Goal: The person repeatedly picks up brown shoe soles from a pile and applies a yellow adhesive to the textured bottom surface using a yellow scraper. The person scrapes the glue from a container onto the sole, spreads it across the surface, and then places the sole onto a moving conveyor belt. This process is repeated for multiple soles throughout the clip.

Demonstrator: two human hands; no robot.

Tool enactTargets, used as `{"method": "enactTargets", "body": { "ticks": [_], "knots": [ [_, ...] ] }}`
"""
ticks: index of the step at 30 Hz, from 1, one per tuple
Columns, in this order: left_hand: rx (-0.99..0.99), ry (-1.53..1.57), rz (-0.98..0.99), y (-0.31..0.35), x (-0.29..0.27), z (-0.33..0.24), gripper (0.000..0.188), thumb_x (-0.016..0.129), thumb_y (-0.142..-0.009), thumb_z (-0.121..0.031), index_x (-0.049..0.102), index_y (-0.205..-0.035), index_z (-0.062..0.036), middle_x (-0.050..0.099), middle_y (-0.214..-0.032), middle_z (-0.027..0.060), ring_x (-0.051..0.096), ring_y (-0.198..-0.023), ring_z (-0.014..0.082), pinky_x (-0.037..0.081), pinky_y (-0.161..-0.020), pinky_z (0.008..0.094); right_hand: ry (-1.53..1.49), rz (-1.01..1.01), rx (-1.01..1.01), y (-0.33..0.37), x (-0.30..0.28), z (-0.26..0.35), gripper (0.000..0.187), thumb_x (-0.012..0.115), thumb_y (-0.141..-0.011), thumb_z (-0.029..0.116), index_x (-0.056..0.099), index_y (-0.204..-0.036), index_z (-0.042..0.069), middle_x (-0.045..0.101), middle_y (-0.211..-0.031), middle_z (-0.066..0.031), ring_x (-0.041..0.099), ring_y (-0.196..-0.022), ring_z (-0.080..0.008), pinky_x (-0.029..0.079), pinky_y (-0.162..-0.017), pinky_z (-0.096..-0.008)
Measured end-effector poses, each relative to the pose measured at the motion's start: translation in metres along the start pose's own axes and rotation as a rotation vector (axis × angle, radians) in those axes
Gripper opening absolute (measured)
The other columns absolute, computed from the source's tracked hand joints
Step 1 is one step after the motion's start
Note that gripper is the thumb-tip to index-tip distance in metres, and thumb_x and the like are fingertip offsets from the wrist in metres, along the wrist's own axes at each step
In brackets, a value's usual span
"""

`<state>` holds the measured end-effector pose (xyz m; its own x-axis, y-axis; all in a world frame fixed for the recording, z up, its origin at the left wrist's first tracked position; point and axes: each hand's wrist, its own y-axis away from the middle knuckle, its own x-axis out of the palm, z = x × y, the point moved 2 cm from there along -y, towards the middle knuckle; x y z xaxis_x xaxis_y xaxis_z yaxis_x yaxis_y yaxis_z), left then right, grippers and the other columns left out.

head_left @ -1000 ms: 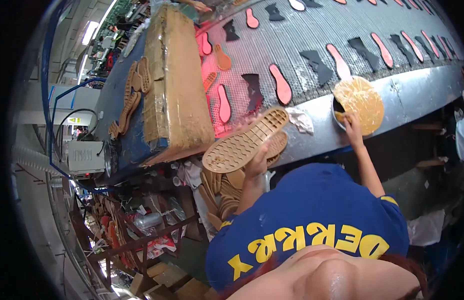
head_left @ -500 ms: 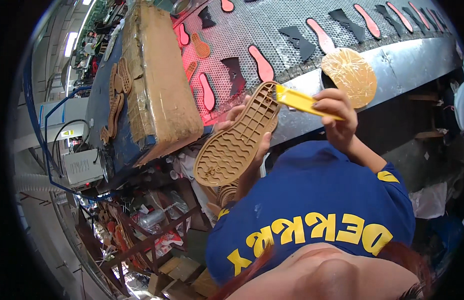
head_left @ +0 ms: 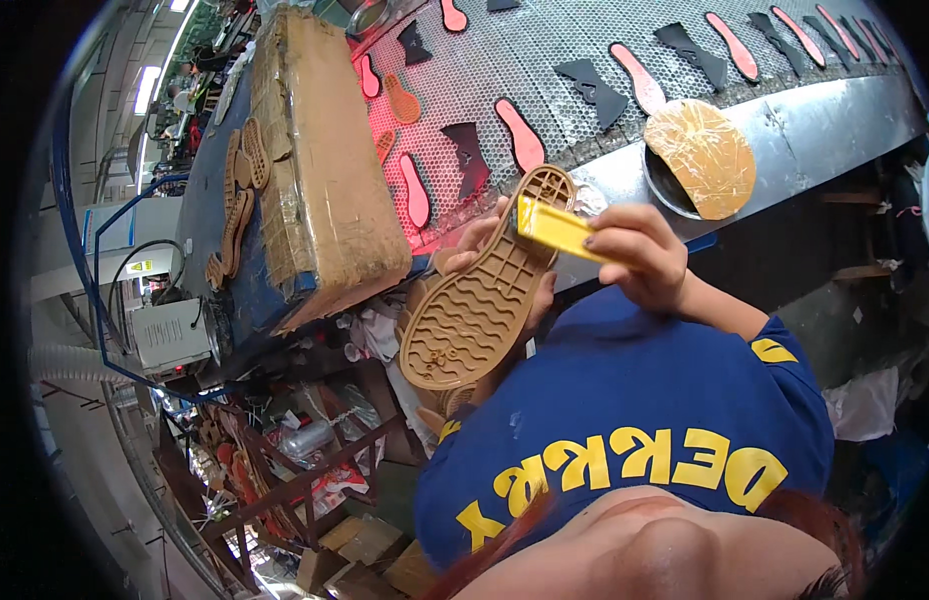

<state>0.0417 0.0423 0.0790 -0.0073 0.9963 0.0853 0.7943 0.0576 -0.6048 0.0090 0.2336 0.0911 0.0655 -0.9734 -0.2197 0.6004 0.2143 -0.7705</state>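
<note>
Both grip: left hand [head_left: 472, 247] a tan treaded sole [head_left: 465, 330], right hand [head_left: 640, 255] a flat yellow brush [head_left: 557, 228], seemingly brushing, with steadiness needed next.

Right hand [head_left: 640, 250]: lifted, closed in a pinch; fingers [head_left: 625, 218] bent, thumb tucked beneath. Right forearm [head_left: 723, 303] bare, slanting up and leftward to the wrist. Left hand [head_left: 544, 297]: lower, left of the right one, gripping; fingers [head_left: 473, 242] spread along the far side, thumb on the near side. Palm hidden. Hands near each other, apart.
</note>
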Motion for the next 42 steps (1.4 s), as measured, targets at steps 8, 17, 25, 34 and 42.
{"method": "enactTargets", "body": {
  "ticks": [8, 17, 25, 34, 42],
  "knots": [
    [0.019, -0.098, 0.099, -0.003, -0.002, -0.011, 0.071, 0.065, -0.074, 0.005, 0.029, -0.131, -0.0183, 0.034, -0.135, 0.0184, 0.028, -0.14, 0.039, 0.028, -0.115, 0.0543, 0.095, -0.073, 0.072, -0.003, -0.002, -0.007, 0.025, 0.071, -0.086, 0.017, 0.063, -0.102, 0.0, 0.059, -0.101, -0.0149, 0.062, -0.089, -0.0264, 0.052, -0.076, -0.0337],
    [0.032, -0.149, 0.047, 0.002, -0.005, 0.01, 0.076, 0.071, -0.073, -0.001, 0.024, -0.131, -0.0186, 0.035, -0.137, 0.0176, 0.034, -0.137, 0.0356, 0.03, -0.114, 0.0475, 0.228, -0.104, 0.046, -0.004, -0.003, 0.013, 0.025, 0.073, -0.083, 0.013, 0.061, -0.1, 0.0, 0.059, -0.096, -0.0137, 0.063, -0.081, -0.0282, 0.054, -0.065, -0.0337],
    [-0.174, -0.393, 0.066, -0.009, 0.006, 0.0, 0.056, 0.065, -0.086, -0.03, 0.043, -0.134, -0.0119, 0.045, -0.142, 0.0115, 0.037, -0.134, 0.0165, 0.023, -0.112, 0.0324, 0.159, -0.028, -0.053, -0.002, 0.01, 0.007, 0.031, 0.075, -0.081, 0.015, 0.06, -0.103, 0.0, 0.059, -0.098, -0.0133, 0.064, -0.079, -0.0268, 0.054, -0.063, -0.0326],
    [-0.473, 0.823, -0.247, -0.014, -0.007, 0.017, 0.043, 0.055, -0.094, -0.02, 0.046, -0.128, 0.0044, 0.056, -0.125, 0.0233, 0.059, -0.115, 0.0297, 0.05, -0.098, 0.0402, 0.087, 0.052, -0.13, -0.001, 0.033, 0.02, 0.029, 0.074, -0.082, 0.019, 0.06, -0.101, 0.002, 0.058, -0.096, -0.013, 0.065, -0.072, -0.0252, 0.055, -0.056, -0.0312],
    [-0.644, 0.525, -0.284, 0.002, -0.02, 0.038, 0.047, 0.036, -0.101, -0.039, 0.041, -0.134, -0.0063, 0.051, -0.128, 0.0137, 0.057, -0.11, 0.0261, 0.05, -0.094, 0.0421, 0.068, 0.033, -0.031, 0.001, 0.04, 0.016, 0.028, 0.073, -0.083, 0.019, 0.06, -0.098, 0.0, 0.058, -0.096, -0.0145, 0.065, -0.079, -0.0289, 0.055, -0.06, -0.0333]
  ]
}}
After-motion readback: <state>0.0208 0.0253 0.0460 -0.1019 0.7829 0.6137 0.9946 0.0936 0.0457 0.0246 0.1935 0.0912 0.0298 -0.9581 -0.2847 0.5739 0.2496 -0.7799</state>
